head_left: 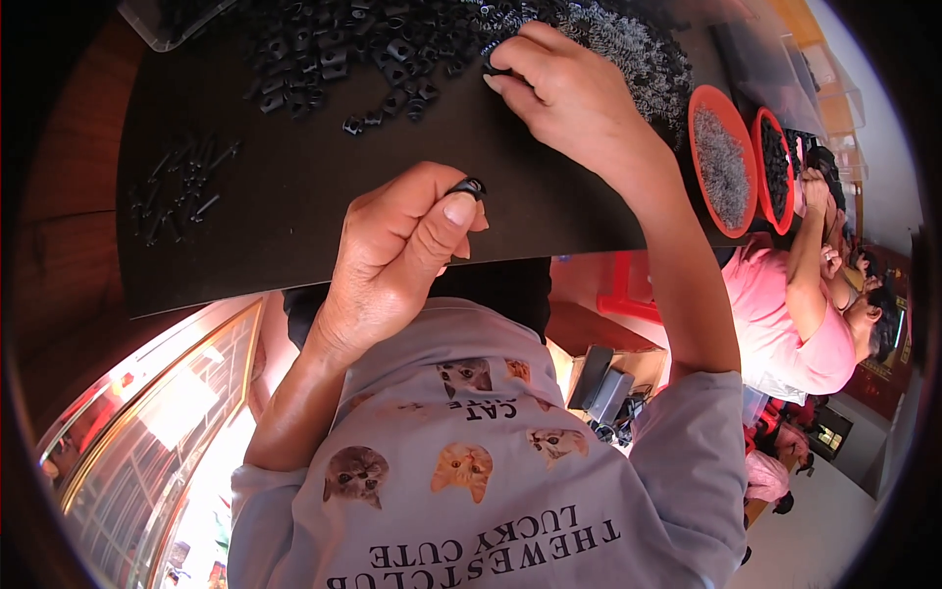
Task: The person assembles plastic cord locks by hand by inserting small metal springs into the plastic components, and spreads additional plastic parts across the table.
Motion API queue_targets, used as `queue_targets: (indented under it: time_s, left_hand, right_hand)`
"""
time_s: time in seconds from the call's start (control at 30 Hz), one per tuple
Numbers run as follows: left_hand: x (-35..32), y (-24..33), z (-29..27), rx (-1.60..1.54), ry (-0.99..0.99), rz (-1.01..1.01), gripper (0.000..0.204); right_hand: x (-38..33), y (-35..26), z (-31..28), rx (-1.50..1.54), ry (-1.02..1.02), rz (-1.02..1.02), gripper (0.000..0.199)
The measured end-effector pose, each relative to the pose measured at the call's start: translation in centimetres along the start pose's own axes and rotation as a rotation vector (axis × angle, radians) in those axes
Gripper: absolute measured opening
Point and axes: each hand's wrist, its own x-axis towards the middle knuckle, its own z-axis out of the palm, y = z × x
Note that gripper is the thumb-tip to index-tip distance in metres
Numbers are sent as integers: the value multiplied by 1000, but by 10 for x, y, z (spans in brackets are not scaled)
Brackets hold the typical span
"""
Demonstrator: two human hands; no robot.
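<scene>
Head view: left hand (407, 236) pinches a small black plastic clip (467, 186) above the dark table (294, 196); right hand (559, 88), fingers curled, picks among the far pile of clips (334, 49). Best lift one piece cleanly.

Assembly workshop: heaps of small black parts (334, 59), co-worker (795, 314) alongside.

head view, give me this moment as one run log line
left hand: pinching small black clip | right hand: fingers in black clip pile | spring pile beside | black mat
</scene>
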Motion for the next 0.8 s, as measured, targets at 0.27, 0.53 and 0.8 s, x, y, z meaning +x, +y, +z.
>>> queue_targets:
  time_s: [0.27, 0.53, 0.8]
  left_hand:
    - [3, -2, 4, -33, 52, 70, 23]
    - [2, 2, 0, 44, -4, 35, 26]
    - [1, 0, 0, 30, -3, 25, 26]
  right_hand:
    - [-4, -11, -2, 18, 52, -49, 12]
    - [-17, -18, -22, 492, 100, 115, 9]
    - [-26, -36, -25, 642, 159, 47, 10]
